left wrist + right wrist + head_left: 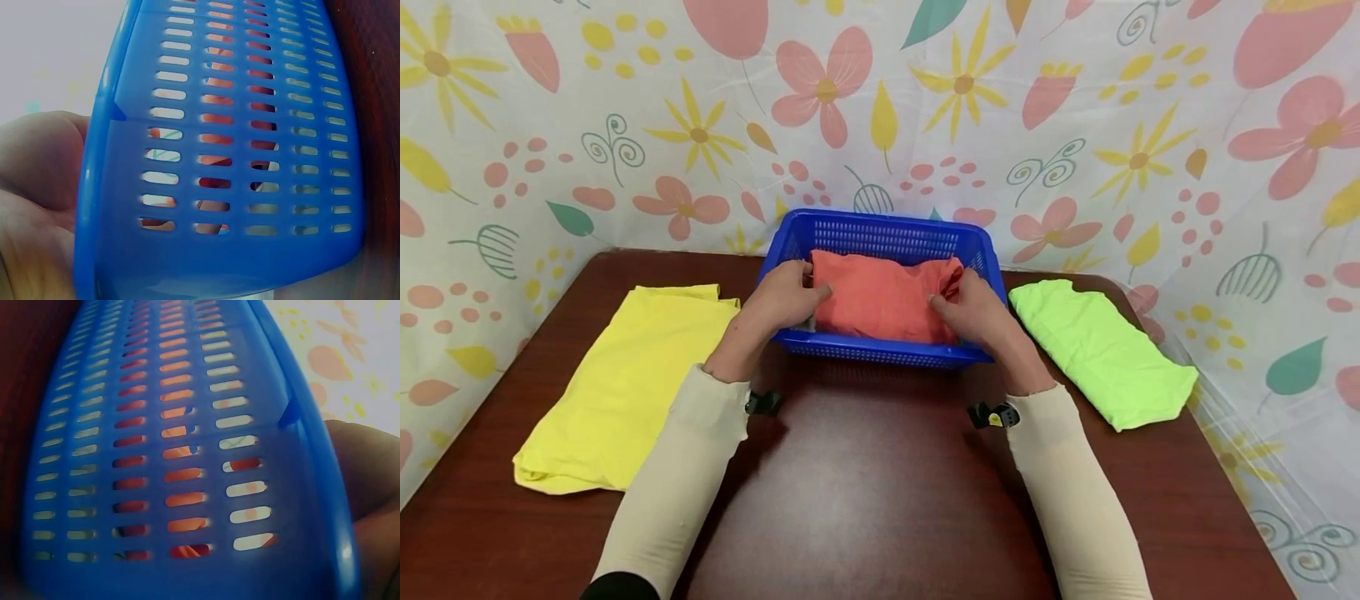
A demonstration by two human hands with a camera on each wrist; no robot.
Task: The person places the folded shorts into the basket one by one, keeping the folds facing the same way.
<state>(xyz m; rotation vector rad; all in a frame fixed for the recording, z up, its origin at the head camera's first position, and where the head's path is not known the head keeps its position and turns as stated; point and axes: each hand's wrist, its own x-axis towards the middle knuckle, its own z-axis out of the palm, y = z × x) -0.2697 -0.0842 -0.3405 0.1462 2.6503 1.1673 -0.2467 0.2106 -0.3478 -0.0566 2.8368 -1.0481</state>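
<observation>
A folded coral-red cloth (883, 296) lies inside a blue plastic basket (887, 350) at the far middle of the table. My left hand (782, 296) reaches over the basket's left side and pinches the cloth's left edge. At the opposite end, my right hand (973, 308) holds the right edge between thumb and fingers. Both wrist views look at the slotted basket wall (237, 250), with red cloth showing through the slots; the fingertips are hidden there. Something pale shows under the cloth at its left end.
A folded yellow garment (625, 383) lies on the left of the brown table (865, 500), partly behind the left forearm. Folded lime-green cloth (1097, 350) lies to the right of the basket. Behind the table hangs a flower-patterned sheet (887, 108).
</observation>
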